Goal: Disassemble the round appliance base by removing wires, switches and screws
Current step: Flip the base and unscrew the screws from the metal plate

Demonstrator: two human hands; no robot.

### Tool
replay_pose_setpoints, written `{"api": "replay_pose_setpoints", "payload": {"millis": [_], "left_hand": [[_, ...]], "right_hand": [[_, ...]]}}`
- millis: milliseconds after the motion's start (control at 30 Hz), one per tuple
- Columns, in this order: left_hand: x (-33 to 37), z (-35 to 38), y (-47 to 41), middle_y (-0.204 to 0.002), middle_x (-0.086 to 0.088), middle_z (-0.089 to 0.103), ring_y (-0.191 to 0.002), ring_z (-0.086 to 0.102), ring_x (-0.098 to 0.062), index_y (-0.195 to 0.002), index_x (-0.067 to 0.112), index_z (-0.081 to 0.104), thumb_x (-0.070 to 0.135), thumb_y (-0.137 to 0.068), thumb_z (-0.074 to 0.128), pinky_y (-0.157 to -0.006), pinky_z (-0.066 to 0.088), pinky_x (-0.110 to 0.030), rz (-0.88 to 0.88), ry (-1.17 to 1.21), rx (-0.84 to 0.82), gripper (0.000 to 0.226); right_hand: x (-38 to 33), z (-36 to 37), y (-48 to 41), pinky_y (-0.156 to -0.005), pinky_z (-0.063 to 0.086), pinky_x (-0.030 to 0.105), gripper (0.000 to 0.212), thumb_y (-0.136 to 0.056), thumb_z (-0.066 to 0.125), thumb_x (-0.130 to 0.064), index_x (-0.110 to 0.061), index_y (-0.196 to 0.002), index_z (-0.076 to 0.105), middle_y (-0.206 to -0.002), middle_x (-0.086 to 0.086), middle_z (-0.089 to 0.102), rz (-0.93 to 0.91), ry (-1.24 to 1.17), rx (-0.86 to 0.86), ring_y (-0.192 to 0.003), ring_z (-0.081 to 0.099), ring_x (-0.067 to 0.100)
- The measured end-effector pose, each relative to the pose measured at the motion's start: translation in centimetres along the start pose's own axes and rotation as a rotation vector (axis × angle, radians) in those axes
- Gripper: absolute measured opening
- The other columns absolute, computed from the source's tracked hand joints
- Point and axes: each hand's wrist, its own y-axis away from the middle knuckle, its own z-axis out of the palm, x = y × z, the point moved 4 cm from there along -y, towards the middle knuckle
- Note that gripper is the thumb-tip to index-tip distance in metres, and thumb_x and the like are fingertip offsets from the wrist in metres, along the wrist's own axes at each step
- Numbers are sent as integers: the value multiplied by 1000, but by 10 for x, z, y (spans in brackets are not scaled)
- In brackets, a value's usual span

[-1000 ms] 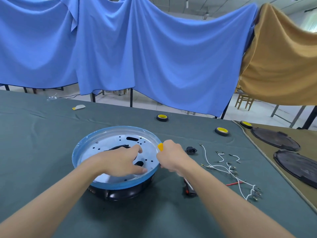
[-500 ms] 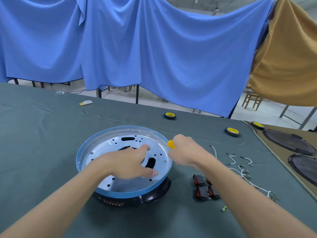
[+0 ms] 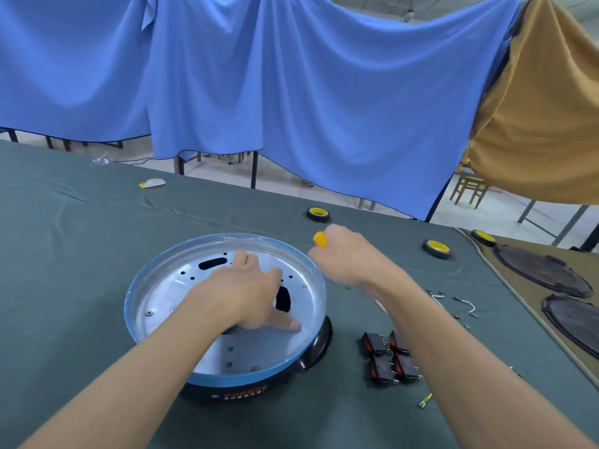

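The round appliance base, a silver perforated pan with a blue rim on a black body, lies on the dark green table cloth. My left hand rests flat inside the pan, fingers spread, thumb pressing the metal. My right hand hovers at the pan's right rim and grips a screwdriver whose orange handle end sticks out above the fist; the shaft is hidden. Several black and red switches lie to the right of the base. White wires lie further right.
Three yellow-and-black tape rolls sit along the table's far side. Two dark round plates lie on a brown cloth at the right. A small white-yellow object lies far left. Blue and tan curtains hang behind.
The view has shifted so the base sits lower and the switches come into sight. My right hand has lifted slightly with the screwdriver; my left hand stays in the pan.
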Motion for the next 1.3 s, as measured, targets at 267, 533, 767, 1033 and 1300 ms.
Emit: {"api": "replay_pose_setpoints", "payload": {"millis": [267,533,767,1033,1300], "left_hand": [[-2,-22,-18,-141,8,41,-137,30,-18,-144,35,42,71,-77,64,-107,38,-44,180,61,-20,79],[0,-11,-29,-127,10,57,-117,52,-20,-133,41,52,70,-74,67,-95,47,-43,233,48,-65,68],[0,-13,-22,-140,16,50,-131,36,-14,-133,49,50,69,-83,55,-100,40,-45,237,45,-53,54],[7,-10,-22,-144,8,50,-128,36,-19,-137,42,52,64,-92,46,-102,38,-40,266,-27,-58,50],[10,-9,-24,-141,6,52,-124,38,-20,-137,35,53,64,-89,53,-101,41,-42,269,-83,-61,56]], "right_hand": [[3,-30,-5,-68,57,34,49,-92,65,-36,12,-91,58,-77,15,57,-185,-722,345,-58,54,11],[13,-19,-19,-77,60,41,22,-98,58,-30,-12,-84,60,-74,4,73,-218,-816,494,-73,73,18],[6,-29,-9,-69,60,39,16,-101,51,-27,-24,-86,45,-77,11,71,-402,-734,620,-67,73,20],[13,2,-15,-73,60,46,15,-101,52,-24,-20,-87,47,-77,9,71,-343,-724,430,-68,73,22],[19,1,-13,-73,60,47,16,-100,52,-27,-21,-86,48,-75,8,71,-342,-735,449,-67,73,22]]}}
